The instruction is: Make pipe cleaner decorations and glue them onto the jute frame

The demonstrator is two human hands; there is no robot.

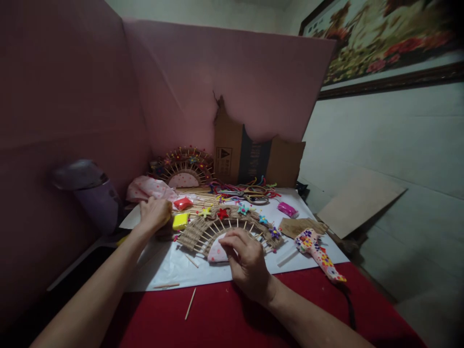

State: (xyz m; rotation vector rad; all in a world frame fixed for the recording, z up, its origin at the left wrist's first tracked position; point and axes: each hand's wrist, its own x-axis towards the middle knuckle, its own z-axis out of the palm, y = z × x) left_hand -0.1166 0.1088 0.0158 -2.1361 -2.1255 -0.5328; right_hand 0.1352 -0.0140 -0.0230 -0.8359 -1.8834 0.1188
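Observation:
A half-round fan (195, 237), woven of brown cord over thin sticks, lies on the white sheet. Small clay stars, including a red star (222, 213) and a yellow star (205, 212), sit along its outer band. My right hand (246, 258) is over the fan's pink dotted centre (216, 252), thumb and fingertips pinched together; whatever they hold, if anything, is too small to name. Beside a yellow clay packet (180, 222) and the pink dotted cloth (147, 187) is my left hand (155, 213), curled downward, its fingertips hidden.
A second decorated fan (184, 166) stands at the back by torn cardboard (230, 145). Scissors (253, 194) lie among coloured stems. A red packet (183, 203), a magenta packet (287, 209) and a flower-patterned glue gun (319, 253) surround the fan. Loose sticks (190, 303) lie in front.

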